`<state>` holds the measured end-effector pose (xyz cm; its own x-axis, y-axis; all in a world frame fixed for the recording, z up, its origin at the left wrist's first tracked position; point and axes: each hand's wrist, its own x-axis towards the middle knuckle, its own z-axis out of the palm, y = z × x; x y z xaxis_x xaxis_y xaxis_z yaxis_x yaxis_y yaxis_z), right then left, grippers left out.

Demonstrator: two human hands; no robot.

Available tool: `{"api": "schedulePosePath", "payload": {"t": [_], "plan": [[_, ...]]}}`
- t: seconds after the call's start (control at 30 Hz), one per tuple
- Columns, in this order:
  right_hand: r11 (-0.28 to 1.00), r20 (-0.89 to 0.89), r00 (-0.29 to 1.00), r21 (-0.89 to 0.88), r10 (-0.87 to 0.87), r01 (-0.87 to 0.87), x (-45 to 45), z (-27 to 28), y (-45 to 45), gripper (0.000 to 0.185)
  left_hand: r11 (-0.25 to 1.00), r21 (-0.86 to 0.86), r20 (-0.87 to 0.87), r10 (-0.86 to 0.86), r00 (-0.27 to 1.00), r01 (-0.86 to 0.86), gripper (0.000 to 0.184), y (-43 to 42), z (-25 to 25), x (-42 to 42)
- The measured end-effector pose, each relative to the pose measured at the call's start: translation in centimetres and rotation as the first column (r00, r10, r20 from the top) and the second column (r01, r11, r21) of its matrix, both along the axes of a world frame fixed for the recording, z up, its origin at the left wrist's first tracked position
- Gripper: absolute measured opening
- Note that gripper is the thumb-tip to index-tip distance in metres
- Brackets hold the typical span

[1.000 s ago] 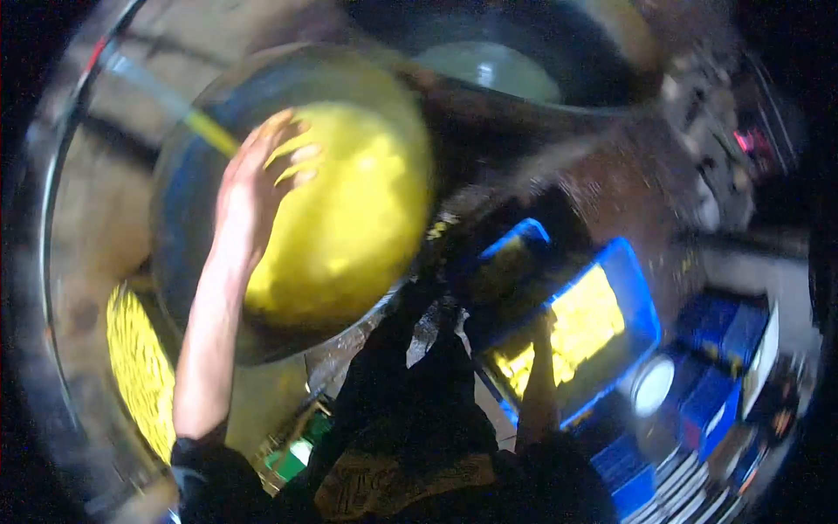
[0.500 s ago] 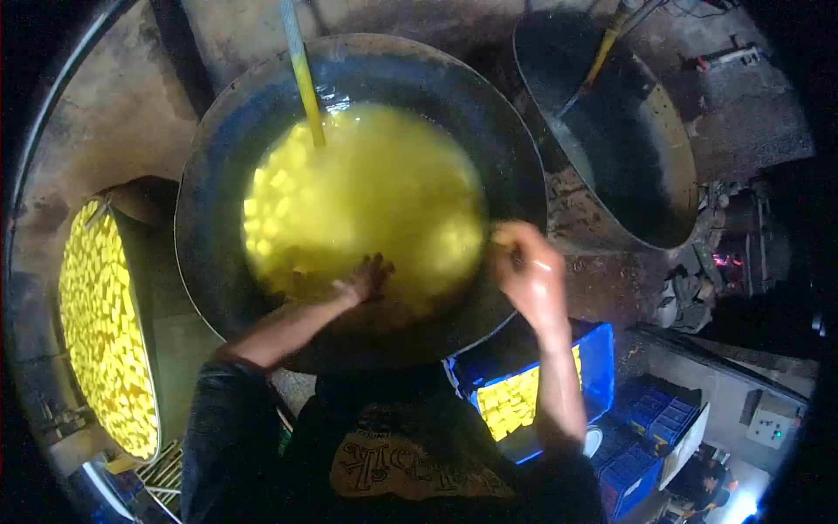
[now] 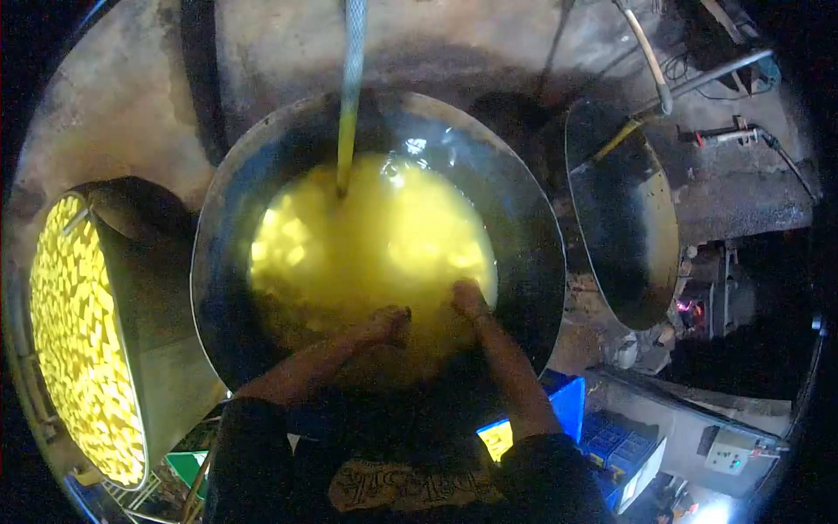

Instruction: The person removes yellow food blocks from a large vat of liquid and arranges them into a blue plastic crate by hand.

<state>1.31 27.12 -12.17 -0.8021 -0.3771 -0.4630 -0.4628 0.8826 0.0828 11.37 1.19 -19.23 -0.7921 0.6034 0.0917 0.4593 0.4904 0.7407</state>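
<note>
A wide dark metal pan (image 3: pixel 532 201) holds cloudy yellow liquid (image 3: pixel 340 253) with pale yellow blocks (image 3: pixel 428 236) in it, which look like tofu. My left hand (image 3: pixel 388 325) is at the near part of the liquid, its fingers dark and partly hidden. To its right, my right hand (image 3: pixel 470 299) reaches down into the liquid beside some blocks near the right edge; its fingertips are hidden. Whether either hand grips a block cannot be seen. A hose with a yellow end (image 3: pixel 346 157) hangs into the liquid at the far side.
At left, a large round vessel (image 3: pixel 122 349) is full of yellow blocks. Another dark pan (image 3: pixel 620 227) stands at right with a pipe over it. A blue crate (image 3: pixel 572 406) with yellow blocks sits below right, near more blue crates (image 3: pixel 620 441). A control box (image 3: pixel 729 454) is beyond.
My right hand has moved from above the pan's right rim into the liquid. My left hand remains at the near side, its fingers no longer visibly spread. The camera view has shifted.
</note>
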Motion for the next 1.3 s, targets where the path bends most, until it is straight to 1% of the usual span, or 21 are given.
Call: {"api": "schedulePosePath", "payload": {"t": [0.1, 0.17, 0.2, 0.33, 0.4, 0.43, 0.47, 0.57, 0.63, 0.67, 0.7, 0.8, 0.83, 0.87, 0.97, 1.0, 1.07, 1.13, 1.2, 1.27, 1.3], "plan": [[0.934, 0.129, 0.991, -0.356, 0.036, 0.012, -3.6, -0.2, 3.7, 0.021, 0.997, 0.032, -0.313, -0.058, 0.948, 0.071, 0.031, 1.1, -0.9, -4.0], [0.914, 0.288, 0.952, -0.405, 0.107, 0.020, -7.4, 0.5, 3.7, 0.026, 0.993, -0.037, -0.052, -0.113, 0.992, 0.111, 0.037, 2.9, 2.6, -7.9], [0.913, 0.289, 0.950, -0.408, 0.116, 0.012, -9.5, 1.4, 2.7, 0.026, 0.991, -0.060, 0.039, -0.120, 0.992, 0.123, 0.043, 3.7, 3.9, -9.3], [0.974, 0.206, 0.978, -0.214, -0.031, 0.076, -14.8, 16.4, -8.5, 0.035, 0.776, -0.626, -0.455, -0.279, 0.846, -0.081, 0.032, 6.0, 6.4, -13.8], [0.986, 0.197, 0.978, -0.135, -0.073, 0.101, -17.0, 16.7, -12.9, 0.038, 0.670, -0.721, -0.526, -0.362, 0.770, -0.177, 0.030, 6.7, 7.7, -15.0], [0.989, 0.208, 0.974, -0.097, -0.087, 0.109, -18.2, 15.5, -14.6, 0.040, 0.855, -0.464, -0.323, 0.080, 0.943, -0.231, 0.025, 7.0, 8.4, -14.9], [0.991, 0.220, 0.970, -0.058, -0.101, 0.117, -19.4, 13.9, -16.2, 0.041, 0.894, -0.192, 0.060, 0.422, 0.905, -0.404, 0.022, 7.0, 8.1, -15.0], [0.993, 0.152, 0.985, -0.066, -0.085, 0.096, -20.4, 7.9, -18.7, 0.040, 0.963, 0.033, 0.386, 0.233, 0.893, -0.266, 0.023, 7.2, 1.8, -15.1], [0.989, 0.124, 0.990, -0.127, -0.066, 0.082, -21.0, 3.2, -18.8, 0.040, 0.966, -0.019, 0.512, 0.230, 0.828, -0.256, 0.026, 6.3, 6.7, -15.5], [0.983, 0.120, 0.991, -0.168, -0.060, 0.080, -21.2, 1.3, -18.3, 0.040, 0.962, -0.028, 0.506, 0.247, 0.826, -0.270, 0.026, 5.2, 9.4, -15.5], [0.972, 0.136, 0.989, -0.222, -0.052, 0.081, -21.3, 0.0, -17.5, 0.040, 0.953, 0.105, 0.105, 0.274, 0.956, -0.284, 0.027, 4.1, 11.3, -15.5], [0.877, 0.334, 0.942, -0.462, 0.034, 0.132, -21.9, 0.3, -14.2, 0.041, 0.937, -0.335, 0.037, -0.097, 0.995, 0.104, 0.039, 0.6, 14.4, -16.9], [0.816, 0.444, 0.891, -0.547, 0.094, 0.187, -21.9, 1.5, -13.3, 0.041, 0.990, -0.020, 0.423, 0.135, 0.896, -0.140, 0.037, -1.6, 17.2, -15.9], [0.737, 0.571, 0.804, -0.614, 0.167, 0.283, -21.8, 2.9, -12.6, 0.042, 0.865, 0.179, 0.776, 0.169, 0.608, -0.469, 0.036, -3.6, 19.0, -14.9], [0.333, 0.888, 0.385, -0.453, 0.250, 0.827, -17.8, 7.6, -12.0, 0.043, 0.667, 0.655, 0.243, 0.258, 0.935, -0.354, 0.033, -5.7, 10.1, -12.7], [0.093, 0.930, 0.227, -0.264, 0.290, 0.960, -15.7, 8.9, -12.0, 0.045, 0.374, 0.714, 0.581, 0.155, 0.799, -0.592, 0.029, -6.5, 11.9, -12.2], [0.118, 0.801, 0.504, -0.562, 0.323, 0.819, -11.4, 14.5, -13.4, 0.042, 0.084, 0.595, 0.804, -0.077, 0.590, -0.800, 0.026, -6.8, 12.6, -11.8], [-0.005, 0.765, 0.508, -0.551, 0.396, 0.835, -8.5, 18.2, -14.8, 0.034, -0.201, 0.421, 0.862, -0.213, 0.459, -0.884, 0.020, -6.1, 11.0, -11.9], [0.333, 0.743, 0.653, -0.658, 0.146, 0.675, -7.7, 17.4, -15.5, 0.028, -0.092, 0.503, 0.863, -0.010, 0.506, -0.860, 0.019, -4.9, 10.9, -11.4], [0.313, 0.666, 0.735, -0.731, 0.130, 0.607, -6.6, 17.3, -16.7, 0.025, -0.255, 0.547, 0.754, -0.263, 0.601, -0.798, 0.020, -4.3, 11.2, -12.3], [0.377, 0.649, 0.760, -0.715, 0.044, 0.589, -6.2, 17.3, -17.0, 0.023, -0.184, 0.577, 0.796, -0.090, 0.599, -0.795, 0.020, -3.4, 11.3, -11.7]]}}
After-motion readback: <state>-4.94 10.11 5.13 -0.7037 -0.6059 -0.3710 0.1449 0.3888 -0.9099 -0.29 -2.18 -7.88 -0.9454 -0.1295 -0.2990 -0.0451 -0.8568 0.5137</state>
